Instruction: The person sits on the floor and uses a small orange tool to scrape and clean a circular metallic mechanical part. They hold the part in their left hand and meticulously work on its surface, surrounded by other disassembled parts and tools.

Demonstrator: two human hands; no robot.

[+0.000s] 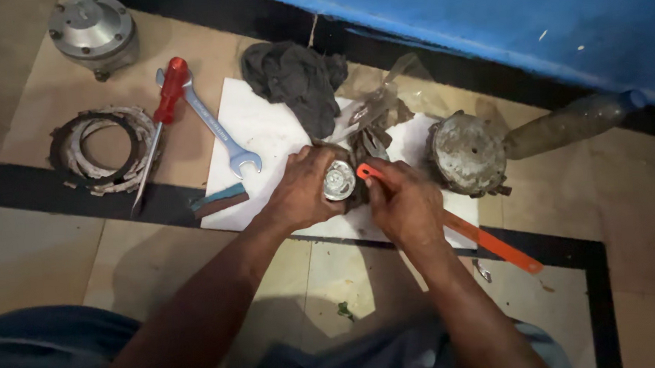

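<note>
Head view, the only one I have. Left hand (301, 189) is wrapped around a small round metal part (339, 180), fingers closed on it so its shiny face points up toward the camera; I judge that hold is to steady it for the blade. Right hand (404, 202) is closed on an orange hacksaw blade (490, 244), near its front end, with the tip laid against the part's edge and the long tail running out behind the wrist toward the lower right. Both hands sit over a white sheet (256, 128) spread on the tiled floor (28, 248), likely there to catch dirt and small bits.

Count, from left:
- one stack of ring-shaped plates (102, 148), loosely fanned, on the tiles
- one red-handled screwdriver (158, 122), lying across that stack
- one open-ended spanner (214, 130), jaw end on the sheet
- one domed metal cover (93, 30), top left, well apart
- one dark rag (296, 78), bunched at the sheet's top edge
- two small flat strips (219, 200), one teal and one brown, at the sheet's left corner
- one dirty round housing (467, 155), just right of the hands
- one grimy plastic bottle (566, 124), on its side near the blue wall (484, 15)

Some crumpled clear wrapping lies above the hands; I cannot tell what it holds.
</note>
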